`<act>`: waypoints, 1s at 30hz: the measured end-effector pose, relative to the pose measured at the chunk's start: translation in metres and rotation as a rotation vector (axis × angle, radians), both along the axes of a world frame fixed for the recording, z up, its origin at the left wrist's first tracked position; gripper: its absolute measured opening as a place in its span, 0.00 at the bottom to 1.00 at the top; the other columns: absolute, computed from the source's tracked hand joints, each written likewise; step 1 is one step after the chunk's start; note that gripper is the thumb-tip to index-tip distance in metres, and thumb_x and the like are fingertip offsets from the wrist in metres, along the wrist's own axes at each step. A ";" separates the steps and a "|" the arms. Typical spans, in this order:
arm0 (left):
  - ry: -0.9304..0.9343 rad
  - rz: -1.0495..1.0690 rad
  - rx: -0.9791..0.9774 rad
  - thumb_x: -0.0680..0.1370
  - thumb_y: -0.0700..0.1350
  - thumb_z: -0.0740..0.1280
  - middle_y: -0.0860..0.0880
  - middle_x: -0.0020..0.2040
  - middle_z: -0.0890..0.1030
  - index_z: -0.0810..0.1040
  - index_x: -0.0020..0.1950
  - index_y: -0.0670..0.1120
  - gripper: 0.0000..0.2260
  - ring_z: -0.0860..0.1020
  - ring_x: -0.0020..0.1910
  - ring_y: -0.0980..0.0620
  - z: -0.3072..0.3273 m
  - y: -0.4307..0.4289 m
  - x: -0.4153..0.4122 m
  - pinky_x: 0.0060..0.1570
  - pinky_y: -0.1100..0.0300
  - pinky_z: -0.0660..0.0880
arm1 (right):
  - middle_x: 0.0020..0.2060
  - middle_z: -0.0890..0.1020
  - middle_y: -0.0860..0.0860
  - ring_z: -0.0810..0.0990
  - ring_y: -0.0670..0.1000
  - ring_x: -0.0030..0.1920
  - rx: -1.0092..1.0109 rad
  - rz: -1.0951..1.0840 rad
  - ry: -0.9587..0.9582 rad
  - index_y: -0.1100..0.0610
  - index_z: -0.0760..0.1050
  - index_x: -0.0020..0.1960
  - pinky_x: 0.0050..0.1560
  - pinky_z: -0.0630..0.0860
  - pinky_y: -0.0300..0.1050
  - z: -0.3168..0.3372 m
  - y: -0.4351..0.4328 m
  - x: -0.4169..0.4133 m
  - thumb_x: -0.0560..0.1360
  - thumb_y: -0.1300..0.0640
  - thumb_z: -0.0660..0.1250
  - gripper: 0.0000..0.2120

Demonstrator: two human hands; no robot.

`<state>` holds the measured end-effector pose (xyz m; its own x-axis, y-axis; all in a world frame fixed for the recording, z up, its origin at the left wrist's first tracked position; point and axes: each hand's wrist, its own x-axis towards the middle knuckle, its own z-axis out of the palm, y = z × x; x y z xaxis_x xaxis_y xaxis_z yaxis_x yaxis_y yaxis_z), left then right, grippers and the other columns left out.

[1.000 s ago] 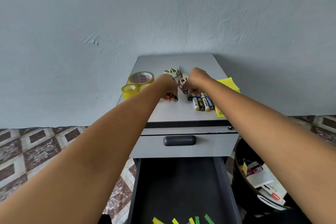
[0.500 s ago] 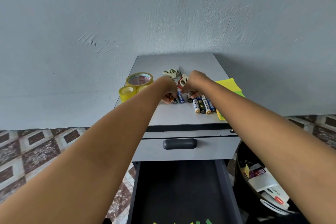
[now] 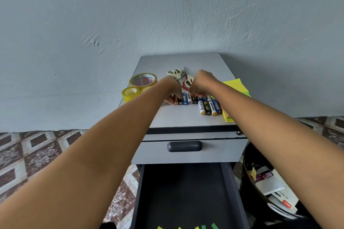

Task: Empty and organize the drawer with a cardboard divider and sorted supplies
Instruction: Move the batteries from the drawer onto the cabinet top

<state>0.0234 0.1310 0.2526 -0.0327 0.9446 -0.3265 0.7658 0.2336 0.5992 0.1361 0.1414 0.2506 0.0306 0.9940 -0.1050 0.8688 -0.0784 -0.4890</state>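
Several batteries (image 3: 184,98) lie in a row on the grey cabinet top (image 3: 178,119), with a second small group of batteries (image 3: 208,107) just to the right. My left hand (image 3: 172,87) curls down over the row's left end, thumb beside the orange battery. My right hand (image 3: 202,82) curls over the row's right part, its fingertips pinching batteries there. Below, the drawer (image 3: 186,188) stands pulled out, dark inside, with green and yellow paper strips (image 3: 203,227) at its near edge. No cardboard divider is in view.
Two pairs of scissors (image 3: 176,74) lie behind my hands. A large tape roll (image 3: 143,79) and smaller yellow tape rolls (image 3: 130,92) sit at the left. Yellow and green sticky notes (image 3: 236,87) lie at the right. A black bin (image 3: 247,182) of items stands right of the drawer.
More batteries now lie side by side between my hands; the row has grown rightward from my left hand. Both hands stay over it, and the camera tilted slightly.
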 end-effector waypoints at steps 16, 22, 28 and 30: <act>-0.090 0.038 0.092 0.74 0.33 0.68 0.36 0.48 0.76 0.65 0.38 0.41 0.13 0.80 0.53 0.39 -0.004 -0.001 -0.002 0.54 0.50 0.78 | 0.57 0.79 0.55 0.76 0.55 0.57 0.113 0.437 -0.290 0.54 0.77 0.61 0.48 0.70 0.41 -0.006 -0.016 0.010 0.71 0.51 0.72 0.20; -0.118 0.056 0.088 0.74 0.32 0.68 0.41 0.39 0.74 0.64 0.38 0.41 0.13 0.80 0.53 0.39 -0.004 -0.002 -0.002 0.54 0.49 0.78 | 0.56 0.80 0.55 0.76 0.55 0.57 0.154 0.443 -0.278 0.55 0.77 0.62 0.49 0.70 0.42 -0.008 -0.017 0.011 0.72 0.52 0.71 0.19; -0.125 0.062 0.062 0.74 0.32 0.68 0.42 0.39 0.72 0.65 0.38 0.42 0.13 0.79 0.54 0.39 -0.002 -0.004 -0.001 0.54 0.49 0.78 | 0.56 0.80 0.56 0.76 0.55 0.57 0.166 0.444 -0.260 0.56 0.78 0.62 0.50 0.71 0.43 -0.009 -0.018 0.012 0.72 0.53 0.72 0.20; -0.139 0.075 0.049 0.75 0.32 0.67 0.41 0.39 0.72 0.65 0.38 0.41 0.12 0.79 0.55 0.40 0.000 -0.005 -0.001 0.55 0.50 0.78 | 0.56 0.80 0.56 0.77 0.55 0.56 0.170 0.446 -0.259 0.56 0.78 0.61 0.51 0.72 0.44 -0.008 -0.018 0.012 0.71 0.53 0.71 0.19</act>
